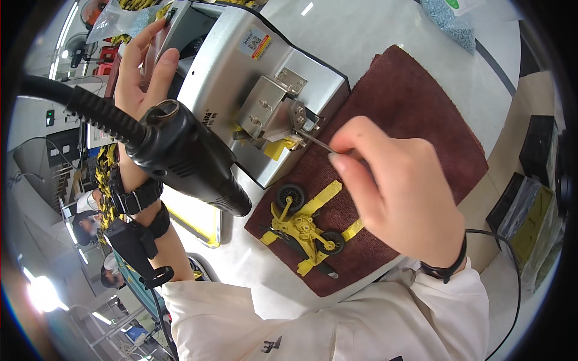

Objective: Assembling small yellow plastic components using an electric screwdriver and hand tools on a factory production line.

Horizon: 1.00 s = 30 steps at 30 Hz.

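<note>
My right hand (403, 192) pinches a thin metal rod (319, 143) between thumb and forefinger. The rod's far end meets the metal bracket (295, 120) on the front of a silver box-shaped machine (226, 72). A piece of yellow tape (276, 148) sits under that bracket. My left hand (141, 75) is raised at the machine's far left end, fingers apart, with a fingertip by the upper edge of its opening. Below the machine, a yellow toy motorcycle (304, 228) with black wheels lies on a dark red cloth (415, 114).
A black handheld electric screwdriver (186, 156) on a thick cable hangs before my left forearm, hiding part of the machine. A bag of blue pellets (448, 24) lies at the far right. Yellow parts (107, 180) are piled at left. Black bins (512, 201) stand at right.
</note>
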Each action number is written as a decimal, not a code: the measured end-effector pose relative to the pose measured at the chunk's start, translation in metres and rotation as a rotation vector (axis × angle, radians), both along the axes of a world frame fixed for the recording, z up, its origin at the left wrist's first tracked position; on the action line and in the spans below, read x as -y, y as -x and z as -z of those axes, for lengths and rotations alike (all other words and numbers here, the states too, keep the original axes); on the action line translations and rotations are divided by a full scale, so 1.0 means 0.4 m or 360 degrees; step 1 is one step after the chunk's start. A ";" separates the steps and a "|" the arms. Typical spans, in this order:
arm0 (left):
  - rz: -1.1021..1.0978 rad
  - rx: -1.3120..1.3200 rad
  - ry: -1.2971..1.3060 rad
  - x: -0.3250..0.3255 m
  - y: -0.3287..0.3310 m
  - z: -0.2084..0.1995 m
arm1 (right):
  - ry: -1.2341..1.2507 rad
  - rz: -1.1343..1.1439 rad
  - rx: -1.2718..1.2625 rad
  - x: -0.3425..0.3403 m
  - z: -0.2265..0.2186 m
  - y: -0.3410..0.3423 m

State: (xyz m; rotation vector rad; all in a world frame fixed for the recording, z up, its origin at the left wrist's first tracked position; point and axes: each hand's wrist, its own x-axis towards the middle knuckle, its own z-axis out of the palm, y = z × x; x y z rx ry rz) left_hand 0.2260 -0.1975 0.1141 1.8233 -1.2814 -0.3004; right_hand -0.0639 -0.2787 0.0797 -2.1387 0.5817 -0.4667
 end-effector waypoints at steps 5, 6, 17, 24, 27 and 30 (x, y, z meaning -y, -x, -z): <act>-0.0077 0.0095 -0.0061 -0.004 0.008 0.001 | -0.0209 0.0027 0.0061 0.016 -0.026 0.043; -0.0091 0.0079 -0.0090 0.002 0.012 0.002 | -0.0207 0.0034 0.0054 0.016 -0.024 0.043; -0.0070 0.0112 -0.0065 -0.019 0.011 -0.038 | -0.0058 0.0015 0.0060 -0.004 -0.026 0.030; -0.0050 0.0117 -0.0040 0.004 0.004 0.007 | -0.0019 0.0119 0.0011 -0.002 -0.008 0.038; -0.0067 0.0079 -0.0088 -0.013 0.007 -0.020 | -0.0040 0.0084 0.0057 -0.008 -0.027 0.038; 0.0005 0.0120 -0.0052 0.007 -0.008 0.012 | -0.0011 0.0066 0.0038 -0.003 -0.009 0.027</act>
